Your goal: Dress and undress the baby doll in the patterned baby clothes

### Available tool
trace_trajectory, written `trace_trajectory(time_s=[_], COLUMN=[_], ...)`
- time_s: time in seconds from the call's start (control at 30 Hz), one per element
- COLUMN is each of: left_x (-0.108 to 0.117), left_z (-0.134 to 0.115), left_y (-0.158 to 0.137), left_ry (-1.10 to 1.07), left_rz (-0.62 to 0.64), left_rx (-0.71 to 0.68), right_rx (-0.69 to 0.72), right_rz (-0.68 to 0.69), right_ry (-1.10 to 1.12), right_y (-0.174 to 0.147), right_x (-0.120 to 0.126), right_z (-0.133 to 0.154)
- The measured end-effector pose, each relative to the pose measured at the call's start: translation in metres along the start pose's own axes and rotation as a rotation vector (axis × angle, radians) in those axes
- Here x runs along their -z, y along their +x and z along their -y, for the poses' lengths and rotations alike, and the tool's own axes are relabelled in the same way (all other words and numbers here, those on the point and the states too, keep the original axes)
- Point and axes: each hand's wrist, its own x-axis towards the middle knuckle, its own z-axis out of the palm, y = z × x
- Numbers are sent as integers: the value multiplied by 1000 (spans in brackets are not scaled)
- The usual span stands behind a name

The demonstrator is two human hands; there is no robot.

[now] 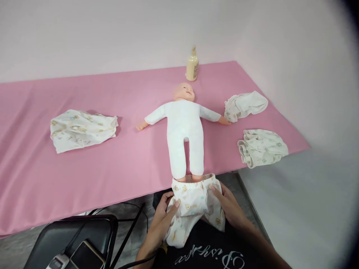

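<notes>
A baby doll [185, 119] in a white bodysuit lies on its back on the pink-covered table, arms spread, feet toward me. At the table's near edge, printed baby pants [193, 201] hang between my hands, their waistband open around the doll's feet. My left hand [165, 215] grips the left side of the pants, thumb on the front. On the other side, my right hand [228, 205] pinches the cloth near the waistband. The doll's toes are hidden inside the pants.
A pump bottle [192, 67] stands beyond the doll's head. Folded printed cloth [84, 130] lies at left; a white garment [245, 105] and another folded garment [263, 147] lie at right. A black chair [75, 235] holding a phone [87, 256] is at lower left.
</notes>
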Motion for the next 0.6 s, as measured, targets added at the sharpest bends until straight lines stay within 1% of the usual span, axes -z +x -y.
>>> trace_trajectory(time_s=[0.07, 0.13, 0.27, 0.33, 0.43, 0.5, 0.53, 0.6], left_x=[-2, -1, 8, 14, 24, 29, 31, 33], left_z=[-3, -6, -12, -12, -13, -14, -16, -22], left_y=[1, -1, -14, -23, -34, -39, -41, -43], left_ry=[-31, -14, 132, 279, 496, 555, 558, 525], left_rz=[25, 52, 32, 62, 141, 198, 237, 319], left_rx=[5, 32, 49, 17, 37, 27, -18, -164], right_rx=[-4, -2, 17, 42, 82, 139, 181, 270], right_rz=[14, 20, 54, 141, 368, 500, 548, 616], right_ry=[-10, -48, -226, -346, -484, -520, -520, -475], right_y=[3, 2, -10, -18, -29, -34, -35, -37], right_x=[-3, -3, 2, 5, 10, 13, 14, 15], right_z=[5, 9, 14, 17, 28, 39, 45, 57])
